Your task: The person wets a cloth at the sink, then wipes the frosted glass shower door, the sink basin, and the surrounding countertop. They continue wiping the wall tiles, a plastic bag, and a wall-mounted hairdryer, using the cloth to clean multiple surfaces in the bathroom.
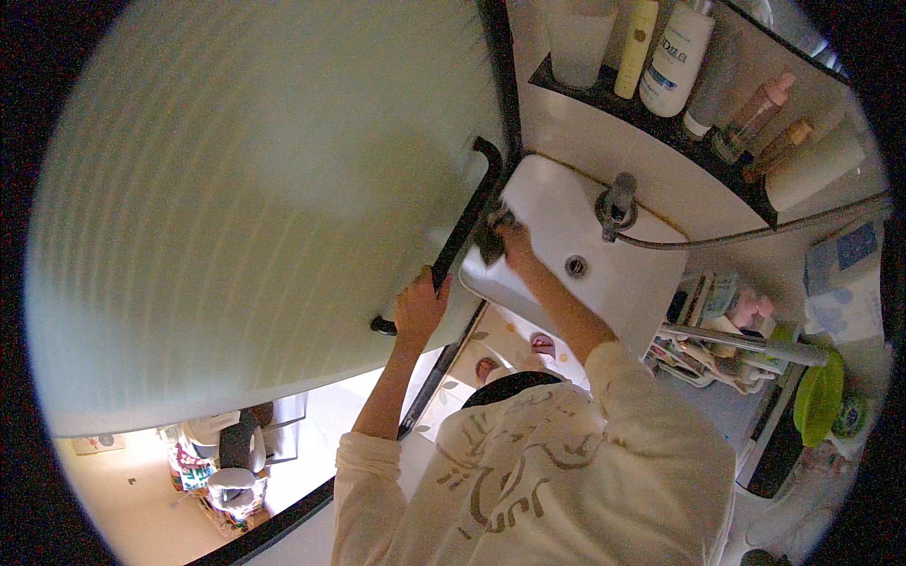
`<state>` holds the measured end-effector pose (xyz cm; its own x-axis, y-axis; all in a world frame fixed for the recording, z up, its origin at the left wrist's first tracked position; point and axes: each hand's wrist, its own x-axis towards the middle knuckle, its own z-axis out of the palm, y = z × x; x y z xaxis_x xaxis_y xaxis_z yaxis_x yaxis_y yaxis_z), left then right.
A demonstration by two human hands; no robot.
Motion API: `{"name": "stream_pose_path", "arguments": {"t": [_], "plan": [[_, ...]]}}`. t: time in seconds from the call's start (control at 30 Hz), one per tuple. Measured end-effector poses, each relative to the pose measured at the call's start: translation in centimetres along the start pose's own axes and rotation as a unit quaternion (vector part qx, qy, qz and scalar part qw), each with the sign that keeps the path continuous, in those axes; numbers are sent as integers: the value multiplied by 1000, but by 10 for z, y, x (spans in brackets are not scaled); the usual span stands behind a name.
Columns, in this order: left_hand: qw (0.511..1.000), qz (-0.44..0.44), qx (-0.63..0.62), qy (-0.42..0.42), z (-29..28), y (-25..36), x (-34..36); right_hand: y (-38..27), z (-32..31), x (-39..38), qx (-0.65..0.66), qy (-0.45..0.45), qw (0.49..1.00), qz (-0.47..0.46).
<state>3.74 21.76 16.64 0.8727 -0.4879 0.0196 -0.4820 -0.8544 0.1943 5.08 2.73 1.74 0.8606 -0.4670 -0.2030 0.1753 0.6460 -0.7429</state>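
Note:
My left hand [421,304] is wrapped round the lower part of a long black handle [463,226] on a frosted glass door [241,189]. My right hand [515,243] grips a dark cloth-like item [491,238], partly hidden by the fingers, at the left side of a white washbasin [552,189], close beside the handle. To the right of that hand are a metal faucet [618,203] with a hose and the drain [576,267].
A dark shelf [698,141] holds several bottles above the basin. A rack of small items [717,321] and a green plastic container [817,396] sit at the right. Beyond the door, at lower left, are stacked household things [231,472]. My feet stand on patterned flooring below.

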Motion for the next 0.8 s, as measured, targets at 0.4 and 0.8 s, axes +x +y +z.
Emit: {"name": "stream_pose_path", "arguments": {"t": [0.4,0.8], "plan": [[999,-19,-34,-22,-5,1,1,-8,8,165,-415,207,864,-197],[1000,-17,-21,1,-7,4,-2,88,-99,216,-712,-96,660,-220]]}}
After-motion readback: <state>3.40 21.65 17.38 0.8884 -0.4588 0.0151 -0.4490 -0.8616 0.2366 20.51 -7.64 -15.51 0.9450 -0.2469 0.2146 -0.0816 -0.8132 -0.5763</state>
